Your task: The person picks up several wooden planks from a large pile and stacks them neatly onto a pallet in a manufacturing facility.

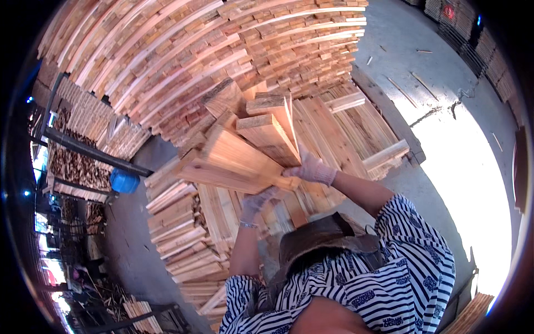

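A fanned bundle of short wooden boards (pixel 233 153) is held up between my hands, with bark on some of the edges. My gloved left hand (pixel 260 204) grips the boards from below on the left, its fingertips partly hidden. On the right, my gloved right hand (pixel 311 168) is wrapped round the near ends of the boards, several of which splay away from me. Beneath them lies a low stack of boards (pixel 322 128), laid in layers with cross strips. A dark apron (pixel 322 239) hangs over my striped shirt.
A tall wall of stacked lumber (pixel 222 50) rises at the far side. Left of the stack stand a dark metal rail (pixel 94 150) and a blue rounded container (pixel 124 181). Loose sticks (pixel 401 91) lie on the concrete floor (pixel 389 33) at the right.
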Action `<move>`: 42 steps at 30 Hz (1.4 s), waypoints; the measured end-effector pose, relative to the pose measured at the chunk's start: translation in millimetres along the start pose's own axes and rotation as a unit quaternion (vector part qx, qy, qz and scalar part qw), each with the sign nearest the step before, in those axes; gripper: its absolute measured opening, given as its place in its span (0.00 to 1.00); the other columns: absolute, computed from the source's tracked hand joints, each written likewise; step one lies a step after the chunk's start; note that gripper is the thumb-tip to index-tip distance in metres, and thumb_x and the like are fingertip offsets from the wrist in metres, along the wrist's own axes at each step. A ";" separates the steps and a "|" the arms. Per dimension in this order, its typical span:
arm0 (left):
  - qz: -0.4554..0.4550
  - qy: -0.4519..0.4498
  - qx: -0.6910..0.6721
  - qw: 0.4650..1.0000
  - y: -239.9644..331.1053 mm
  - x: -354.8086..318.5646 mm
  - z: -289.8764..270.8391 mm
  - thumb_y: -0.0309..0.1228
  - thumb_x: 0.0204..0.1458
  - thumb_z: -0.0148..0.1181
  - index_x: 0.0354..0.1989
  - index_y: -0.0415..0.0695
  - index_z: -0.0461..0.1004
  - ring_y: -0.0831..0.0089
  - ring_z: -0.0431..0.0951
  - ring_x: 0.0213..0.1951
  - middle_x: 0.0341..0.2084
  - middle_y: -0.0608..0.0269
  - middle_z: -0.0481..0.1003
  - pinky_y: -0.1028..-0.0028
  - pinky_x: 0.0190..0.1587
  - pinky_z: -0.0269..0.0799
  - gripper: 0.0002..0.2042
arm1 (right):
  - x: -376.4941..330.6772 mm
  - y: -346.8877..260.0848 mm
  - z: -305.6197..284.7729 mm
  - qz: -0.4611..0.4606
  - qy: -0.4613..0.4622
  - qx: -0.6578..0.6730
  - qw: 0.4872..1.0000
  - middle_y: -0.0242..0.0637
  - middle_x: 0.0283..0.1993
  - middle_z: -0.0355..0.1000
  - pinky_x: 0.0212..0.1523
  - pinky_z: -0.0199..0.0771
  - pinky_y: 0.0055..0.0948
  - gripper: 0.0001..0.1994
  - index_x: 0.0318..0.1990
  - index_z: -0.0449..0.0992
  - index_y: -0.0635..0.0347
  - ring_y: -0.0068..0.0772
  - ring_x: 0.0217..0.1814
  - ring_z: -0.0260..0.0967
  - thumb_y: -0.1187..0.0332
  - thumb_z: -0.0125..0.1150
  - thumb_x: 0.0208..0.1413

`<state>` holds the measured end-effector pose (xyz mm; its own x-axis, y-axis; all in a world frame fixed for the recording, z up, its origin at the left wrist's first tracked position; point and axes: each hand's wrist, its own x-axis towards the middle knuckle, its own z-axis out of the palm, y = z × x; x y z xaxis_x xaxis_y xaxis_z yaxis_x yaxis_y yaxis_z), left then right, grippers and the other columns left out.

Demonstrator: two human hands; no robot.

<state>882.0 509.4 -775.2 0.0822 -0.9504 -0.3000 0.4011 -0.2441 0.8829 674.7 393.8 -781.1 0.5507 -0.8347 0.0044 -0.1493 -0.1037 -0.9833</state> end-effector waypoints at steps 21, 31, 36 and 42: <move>0.040 0.193 0.046 0.979 40.6 107.5 -9.5 0.25 0.52 0.67 0.62 0.31 0.64 0.62 0.76 0.53 0.54 0.49 0.74 0.65 0.57 0.75 0.29 | 33.6 -33.8 -125.0 0.351 0.013 -0.463 0.814 0.55 0.54 0.74 0.57 0.74 0.44 0.40 0.68 0.56 0.64 0.51 0.55 0.75 0.53 0.66 0.54; -0.009 0.197 0.061 0.979 47.5 96.7 -3.9 0.35 0.54 0.67 0.61 0.31 0.69 0.62 0.73 0.56 0.59 0.51 0.71 0.63 0.53 0.75 0.29 | 25.2 22.9 -196.6 0.328 -0.040 -0.290 0.898 0.58 0.52 0.74 0.56 0.73 0.43 0.42 0.68 0.58 0.63 0.47 0.59 0.73 0.47 0.65 0.52; -0.051 0.248 0.081 0.964 35.7 99.3 -31.1 0.34 0.56 0.66 0.61 0.32 0.69 0.64 0.72 0.57 0.61 0.52 0.69 0.65 0.57 0.71 0.27 | 26.2 72.6 -243.9 0.285 -0.021 -0.151 0.946 0.61 0.56 0.73 0.59 0.71 0.34 0.43 0.71 0.55 0.69 0.49 0.58 0.73 0.42 0.57 0.60; -0.109 0.286 0.096 0.947 50.0 97.5 -10.0 0.34 0.59 0.61 0.62 0.34 0.70 0.65 0.70 0.60 0.60 0.54 0.70 0.64 0.59 0.69 0.24 | 43.2 86.8 -207.5 0.361 -0.022 -0.163 0.918 0.58 0.66 0.64 0.66 0.66 0.43 0.44 0.73 0.48 0.64 0.52 0.68 0.64 0.51 0.63 0.56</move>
<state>919.2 406.5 -763.8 0.5193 -0.6269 -0.5808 0.2958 -0.5057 0.8104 515.1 236.5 -828.5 0.2427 -0.7283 -0.6408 -0.7226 0.3050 -0.6204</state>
